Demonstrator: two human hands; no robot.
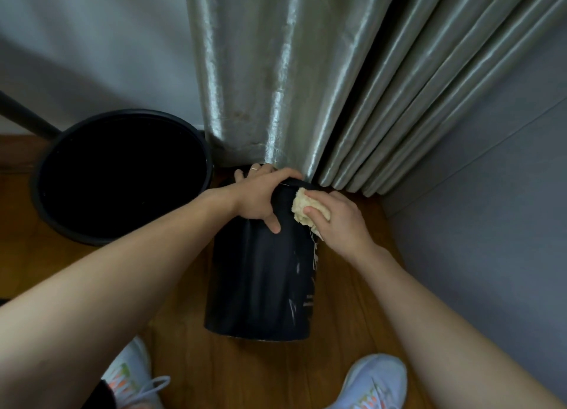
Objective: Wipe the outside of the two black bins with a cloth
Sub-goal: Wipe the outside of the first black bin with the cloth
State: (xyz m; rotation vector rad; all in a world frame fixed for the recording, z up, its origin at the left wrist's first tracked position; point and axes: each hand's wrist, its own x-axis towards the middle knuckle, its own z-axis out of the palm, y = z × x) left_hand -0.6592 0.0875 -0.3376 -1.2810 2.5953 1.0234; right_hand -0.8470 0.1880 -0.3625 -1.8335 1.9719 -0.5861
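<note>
A black bin (260, 283) lies tipped on the wooden floor, its base toward me and its mouth toward the curtain. My left hand (260, 197) grips its far rim, thumb on the outside wall. My right hand (334, 221) holds a crumpled yellow cloth (302, 207) and presses it against the bin's upper right side near the rim. White scuffs and lettering show on the bin's right side. A second, larger black bin (122, 175) stands upright at the left with its open mouth facing up.
A silvery pleated curtain (306, 86) hangs just behind the bins down to the floor. Grey walls (491, 209) close in on the right and at the back left. A dark bar (24, 115) crosses at far left. My two white shoes (371, 384) stand on the wooden floor.
</note>
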